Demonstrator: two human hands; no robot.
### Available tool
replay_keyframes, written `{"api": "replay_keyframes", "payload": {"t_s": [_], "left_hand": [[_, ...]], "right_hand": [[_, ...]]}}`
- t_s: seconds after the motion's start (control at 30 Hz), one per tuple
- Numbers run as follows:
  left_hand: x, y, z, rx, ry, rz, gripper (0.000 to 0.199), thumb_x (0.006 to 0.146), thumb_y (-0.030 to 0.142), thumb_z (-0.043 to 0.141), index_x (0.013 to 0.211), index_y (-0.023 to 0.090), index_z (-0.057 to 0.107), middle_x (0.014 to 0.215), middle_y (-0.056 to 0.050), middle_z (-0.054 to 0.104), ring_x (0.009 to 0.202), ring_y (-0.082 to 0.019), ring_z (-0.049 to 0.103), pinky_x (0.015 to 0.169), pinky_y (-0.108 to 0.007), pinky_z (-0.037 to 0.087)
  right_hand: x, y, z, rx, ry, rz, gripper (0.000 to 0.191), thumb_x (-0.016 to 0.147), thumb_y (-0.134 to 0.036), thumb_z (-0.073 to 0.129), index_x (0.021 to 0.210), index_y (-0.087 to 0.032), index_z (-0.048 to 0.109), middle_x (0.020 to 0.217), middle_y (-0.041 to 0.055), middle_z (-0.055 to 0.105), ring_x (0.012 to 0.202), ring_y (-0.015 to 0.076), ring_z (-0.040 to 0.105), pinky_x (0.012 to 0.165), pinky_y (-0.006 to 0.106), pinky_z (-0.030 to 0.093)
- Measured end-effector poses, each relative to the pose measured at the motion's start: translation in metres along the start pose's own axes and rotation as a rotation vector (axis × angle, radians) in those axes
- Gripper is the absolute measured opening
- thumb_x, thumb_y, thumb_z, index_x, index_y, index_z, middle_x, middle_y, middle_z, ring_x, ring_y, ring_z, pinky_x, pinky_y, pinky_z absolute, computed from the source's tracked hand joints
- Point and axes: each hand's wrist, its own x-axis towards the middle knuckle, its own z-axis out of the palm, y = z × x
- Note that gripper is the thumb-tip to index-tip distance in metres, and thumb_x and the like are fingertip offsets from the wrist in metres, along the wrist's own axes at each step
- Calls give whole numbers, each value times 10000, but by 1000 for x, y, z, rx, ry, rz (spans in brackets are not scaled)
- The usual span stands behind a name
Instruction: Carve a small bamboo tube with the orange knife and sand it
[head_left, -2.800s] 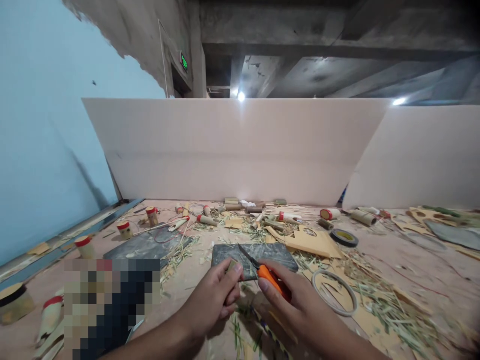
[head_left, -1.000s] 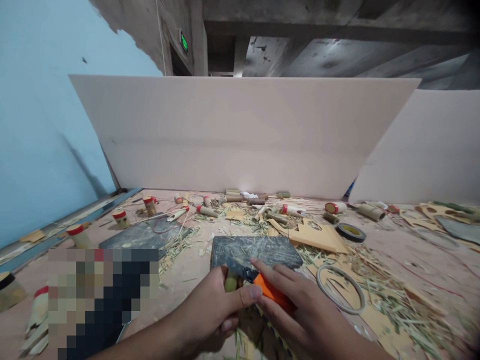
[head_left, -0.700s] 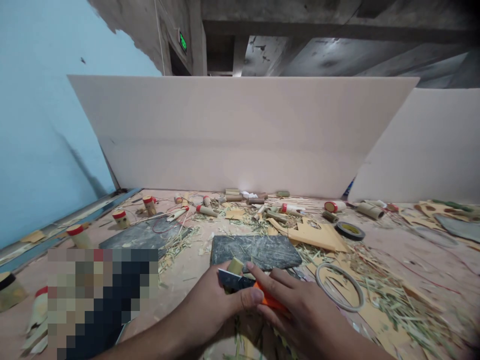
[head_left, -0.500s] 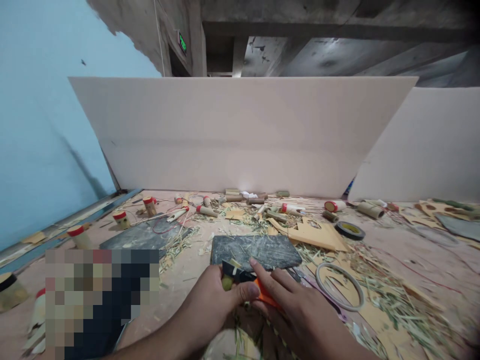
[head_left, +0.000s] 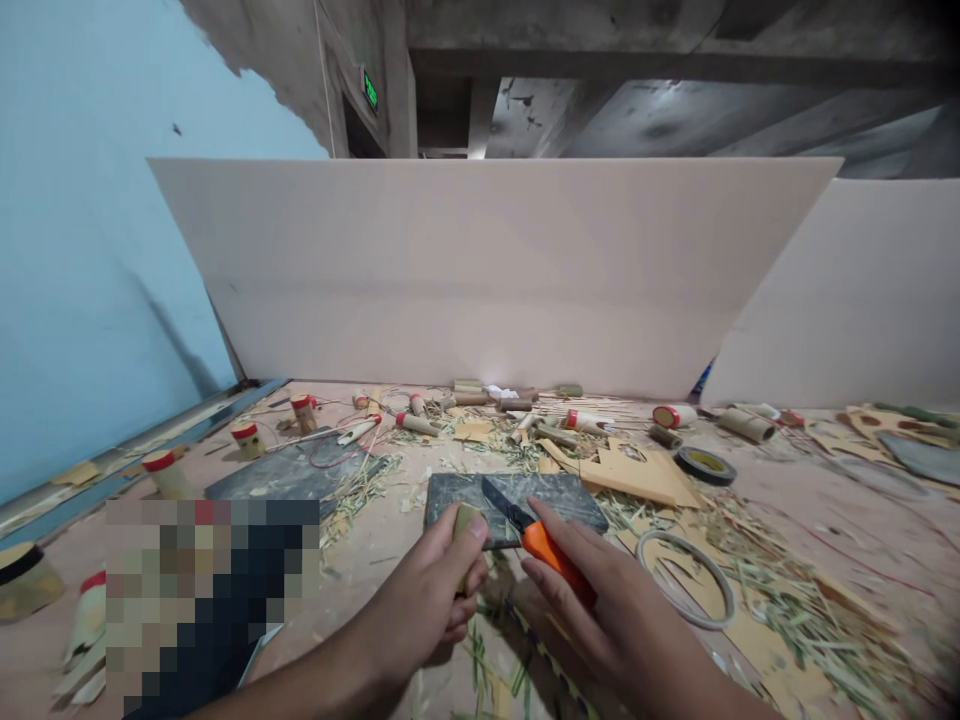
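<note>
My left hand (head_left: 431,590) is wrapped round a short greenish bamboo piece (head_left: 466,520), its thumb on the side. To the right, my right hand (head_left: 600,600) holds a knife by its orange handle (head_left: 556,562). The dark blade (head_left: 501,502) points up and left, apart from the bamboo. Behind both hands lies a dark flat slab (head_left: 540,490) dusted with shavings. Much of the bamboo piece is hidden by the fingers of my left hand.
Green shavings (head_left: 810,600) and a pale ring (head_left: 686,578) lie at the right, with a black tape roll (head_left: 705,466) farther back. Red-topped bamboo tubes (head_left: 246,440) stand at the left. A pale board (head_left: 487,270) rises behind the table.
The knife has come away from the bamboo piece and moved right with my right hand. My left hand has turned the bamboo more upright, its thumb now along it.
</note>
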Motion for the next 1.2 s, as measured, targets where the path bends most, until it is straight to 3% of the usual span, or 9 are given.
{"api": "replay_keyframes", "payload": {"t_s": [0.2, 0.37, 0.57, 0.63, 0.7, 0.77, 0.87, 1.03, 1.2], "left_hand": [[-6, 3, 2, -42, -35, -14, 226, 940, 451, 536, 963, 247, 443, 717, 86, 443, 474, -56, 254, 465, -190, 172], [-6, 3, 1, -11, -49, 13, 268, 926, 461, 541, 855, 233, 419, 664, 88, 409, 486, -59, 264, 471, -191, 210], [-6, -5, -1, -12, -28, -16, 612, 905, 634, 593, 1340, 267, 370, 747, 79, 521, 463, -60, 342, 459, -197, 214], [-5, -6, -3, -12, -48, -34, 666, 894, 630, 635, 1392, 269, 379, 718, 88, 501, 463, -61, 337, 466, -191, 219], [-4, -6, -3, -6, -47, 24, 614, 906, 567, 680, 1384, 259, 448, 764, 58, 556, 542, -79, 447, 538, -190, 343], [-3, -4, -1, 2, -79, 119, 531, 917, 482, 718, 1345, 234, 526, 941, -17, 654, 768, -131, 596, 766, -247, 479], [-3, -3, 0, 12, -129, 195, 453, 916, 416, 742, 1287, 201, 594, 1196, -98, 669, 1071, -217, 617, 1026, -360, 443], [-3, -7, 0, 36, -154, 217, 372, 916, 430, 737, 1154, 169, 619, 1113, -99, 685, 1029, -233, 620, 952, -369, 471], [-1, -6, -3, 129, -119, 263, 377, 879, 408, 769, 1134, 156, 653, 1065, -99, 710, 1016, -255, 626, 900, -348, 469]], "right_hand": [[1, 2, -1, 37, -3, 6, 518, 1051, -446, 485, 1515, -217, 508, 1346, 150, 687, 1193, 294, 676, 989, 446, 560], [2, 0, -1, 45, -36, 4, 536, 1053, -461, 474, 1529, -217, 482, 1371, 146, 668, 1219, 285, 655, 1010, 436, 544], [-1, -4, -1, 54, -47, -45, 499, 1044, -424, 507, 1511, -249, 514, 1297, 125, 702, 1146, 264, 685, 971, 394, 559], [-1, -4, -2, 66, -50, -56, 498, 1043, -417, 516, 1514, -257, 514, 1279, 121, 710, 1129, 260, 691, 962, 388, 561], [0, -3, -2, 76, -54, -58, 507, 1045, -418, 514, 1526, -258, 503, 1251, 118, 720, 1107, 257, 697, 955, 387, 562], [1, -2, -3, 80, -64, -61, 514, 1046, -425, 511, 1530, -252, 500, 1219, 114, 731, 1089, 253, 702, 946, 381, 562], [2, -3, -5, 75, -114, -79, 508, 1041, -417, 524, 1521, -251, 512, 1205, 103, 737, 1068, 247, 704, 924, 361, 560], [1, -5, -7, 57, -235, -153, 542, 1033, -392, 555, 1554, -280, 460, 1111, 72, 749, 954, 220, 717, 841, 318, 566], [-2, -2, -2, -88, -202, -145, 550, 1038, -382, 539, 1564, -253, 447, 1142, 95, 734, 955, 252, 729, 794, 346, 584]]}}
